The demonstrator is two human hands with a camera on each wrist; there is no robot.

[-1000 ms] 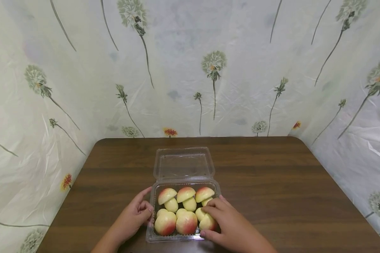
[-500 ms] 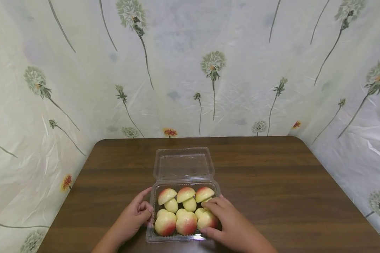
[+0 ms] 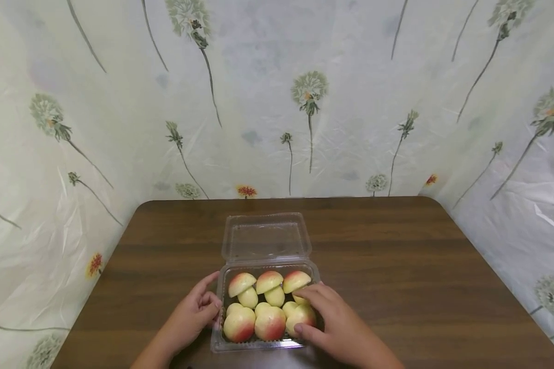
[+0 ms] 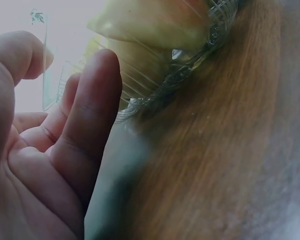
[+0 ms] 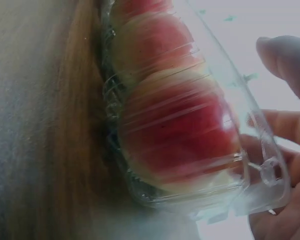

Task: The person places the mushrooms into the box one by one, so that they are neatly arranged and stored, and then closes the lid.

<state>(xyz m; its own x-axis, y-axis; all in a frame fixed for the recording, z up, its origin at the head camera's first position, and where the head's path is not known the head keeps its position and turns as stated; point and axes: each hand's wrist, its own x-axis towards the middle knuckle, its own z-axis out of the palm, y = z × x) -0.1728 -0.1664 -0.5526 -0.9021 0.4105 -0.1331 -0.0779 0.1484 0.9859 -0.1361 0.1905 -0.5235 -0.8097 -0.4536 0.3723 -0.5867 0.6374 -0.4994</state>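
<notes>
A clear plastic clamshell container [image 3: 258,347] lies on the table, its lid [image 3: 266,238] folded back. Inside are two rows of pale yellow, mushroom-shaped pieces with red-tinged caps, such as the front left piece [image 3: 239,325]. My left hand [image 3: 189,313] rests against the container's left side; in the left wrist view its fingers [image 4: 92,100] are loose beside the ridged wall. My right hand [image 3: 334,323] is over the right side, spread around the front right piece [image 3: 300,315], with its thumb at the cap. In the right wrist view, the thumb stands apart from the container's corner.
The container stands near the front of a brown wooden table [image 3: 397,256]. A pale plastic sheet [image 3: 258,92] printed with dandelions hangs behind the table and along both sides.
The front right piece has turned and settled in line with its row. My right fingers have spread slightly around it. The left hand has stayed at the container's side.
</notes>
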